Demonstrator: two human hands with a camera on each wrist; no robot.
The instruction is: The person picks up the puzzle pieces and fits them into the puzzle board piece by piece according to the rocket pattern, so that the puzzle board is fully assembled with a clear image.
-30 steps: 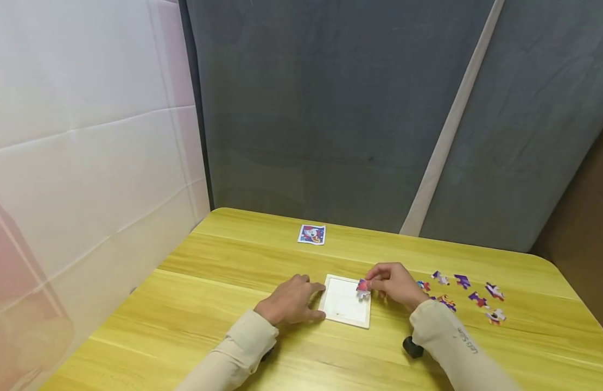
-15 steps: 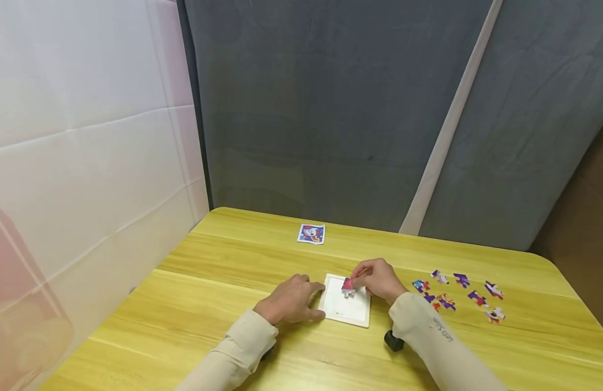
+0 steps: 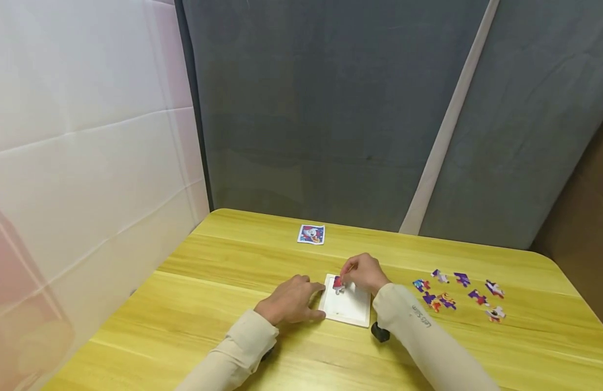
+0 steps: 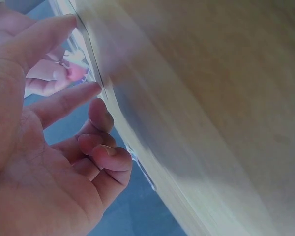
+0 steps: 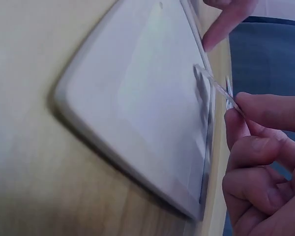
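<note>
Surface (image 3: 223, 260) was yellow wood-grain, smooth with a slight sheen. Puzzle tray (image 3: 347, 315) looked white, matt, with rounded smooth edges. Puzzle piece (image 3: 338, 284) appeared thin printed cardboard, glossy. Backdrop (image 3: 330, 108) was grey matt cloth; sleeves (image 3: 418, 331) beige fabric.

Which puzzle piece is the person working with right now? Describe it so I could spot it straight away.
Start at the yellow wooden table and find the white square tray near its middle. The piece in play is the red one pinched by the right hand over the tray's far left corner. Every other loose piece lies untouched, to the right.
</note>
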